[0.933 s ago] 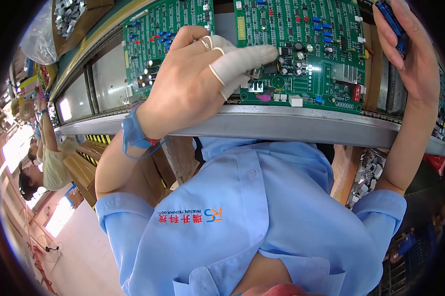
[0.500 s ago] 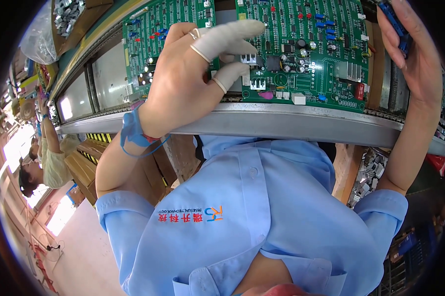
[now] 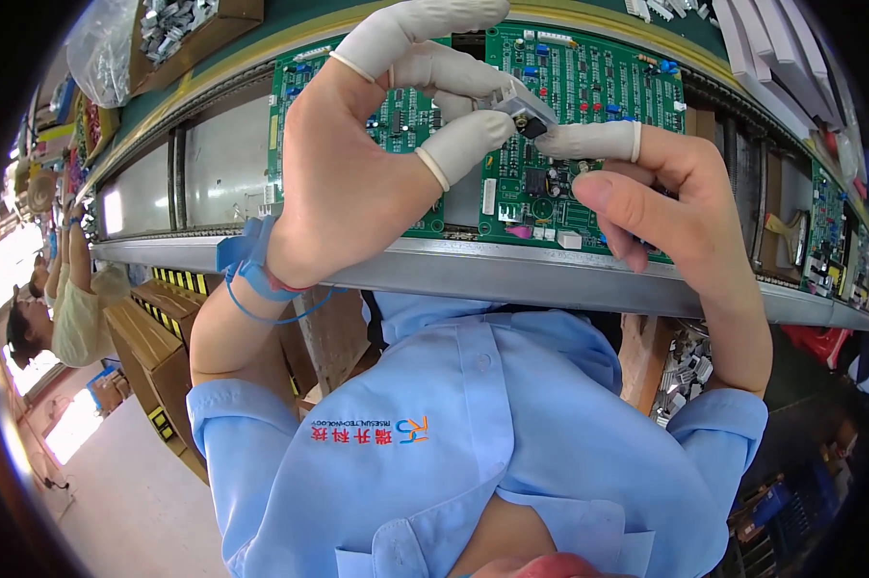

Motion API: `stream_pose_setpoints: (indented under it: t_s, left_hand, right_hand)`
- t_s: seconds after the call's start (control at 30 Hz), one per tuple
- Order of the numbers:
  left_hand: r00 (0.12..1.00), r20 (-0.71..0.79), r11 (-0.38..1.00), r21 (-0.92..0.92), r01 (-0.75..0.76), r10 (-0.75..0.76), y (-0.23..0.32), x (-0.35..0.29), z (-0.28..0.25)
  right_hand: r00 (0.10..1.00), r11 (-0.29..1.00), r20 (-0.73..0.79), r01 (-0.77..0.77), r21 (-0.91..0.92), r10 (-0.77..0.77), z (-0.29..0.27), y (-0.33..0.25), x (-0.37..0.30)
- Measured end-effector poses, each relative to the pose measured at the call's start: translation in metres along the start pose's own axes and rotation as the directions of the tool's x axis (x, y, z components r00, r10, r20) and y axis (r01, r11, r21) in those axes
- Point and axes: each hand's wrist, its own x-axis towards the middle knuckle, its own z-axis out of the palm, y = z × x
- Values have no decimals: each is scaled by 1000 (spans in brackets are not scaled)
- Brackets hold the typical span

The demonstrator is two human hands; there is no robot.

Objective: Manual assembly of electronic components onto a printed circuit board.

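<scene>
We pinch a small silver heatsink (image 3: pixel 523 100) between the white-sheathed thumb and fingers of our left hand (image 3: pixel 348 178). Our right hand (image 3: pixel 675 207) is loosely open, its index fingertip touching the black component (image 3: pixel 534 128) on the heatsink. Both are above a green circuit board (image 3: pixel 588 82), nearer its left edge, on the conveyor (image 3: pixel 434 266).

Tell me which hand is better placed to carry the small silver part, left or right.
Left, most likely: the left hand pinches the silver part between covered thumb and fingers. The right hand only has a covered index fingertip at the black piece, its bare thumb apart from both.
</scene>
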Motion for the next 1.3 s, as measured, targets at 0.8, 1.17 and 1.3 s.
stream_pose_setpoints:
  t_s: [0.8,1.17,1.3]
  left_hand:
    - [979,-68,957,204,204,-194,19,1,2]
    - [991,110,951,307,34,-71,-16,-9,5]
    - [974,225,829,545,-127,1,-17,-13,10]
  right_hand:
    - [993,978,95,-88,189,71,-4,2,5]
    - [991,984,-108,56,-172,-75,-19,6,-5]
    - [978,981,-109,168,-96,-178,-35,27,-4]
